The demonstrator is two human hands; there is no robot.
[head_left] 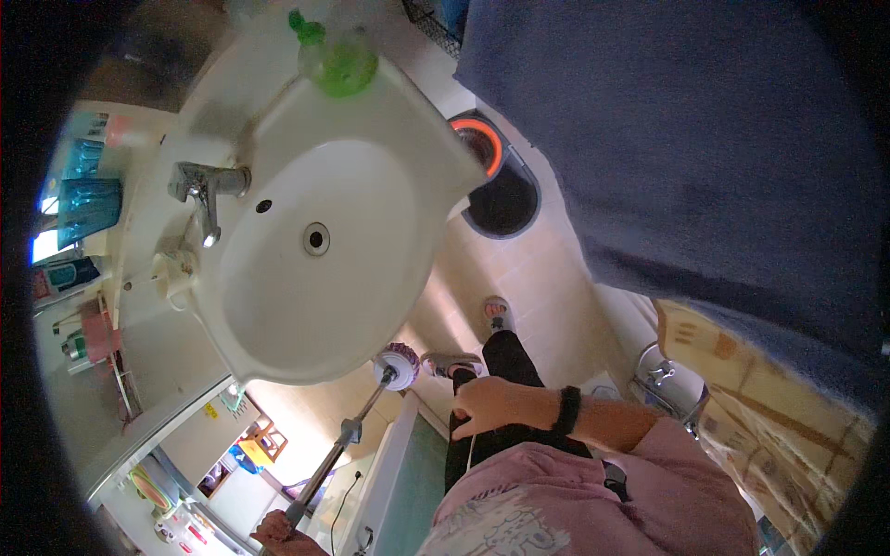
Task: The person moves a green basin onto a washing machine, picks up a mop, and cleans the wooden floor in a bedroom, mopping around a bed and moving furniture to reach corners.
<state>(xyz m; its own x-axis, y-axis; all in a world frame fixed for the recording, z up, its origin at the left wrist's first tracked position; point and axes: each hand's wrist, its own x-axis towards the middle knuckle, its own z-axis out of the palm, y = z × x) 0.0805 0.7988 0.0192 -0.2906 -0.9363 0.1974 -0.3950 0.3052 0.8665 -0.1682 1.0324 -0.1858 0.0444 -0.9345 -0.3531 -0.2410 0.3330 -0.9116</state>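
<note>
One long-handled brush (349, 431) slants toward the near edge of the white sink (371, 278), its round purple-and-white head (401, 365) just beside that rim; whether the two touch I cannot tell. The left hand (275, 531), well apart from the sink on its near side, is closed around the lower end of the grey pole. To the right of the brush head, also on the sink's near side, the right hand (487, 408) hangs with bent fingers in front of the dark trousers (514, 360), a black band (567, 410) on its wrist; I cannot tell whether it holds anything. Along the sink's left edge stands a chrome tap (211, 185), and at its far corner a green pump bottle (345, 69). Teal tumblers (90, 208) stand to the left of the sink. To its right are a dark bin (507, 202) on the floor (549, 289), an orange ring (496, 144) at the bin's far side, and, farther right, a hanging blue-grey cloth (686, 139)
</note>
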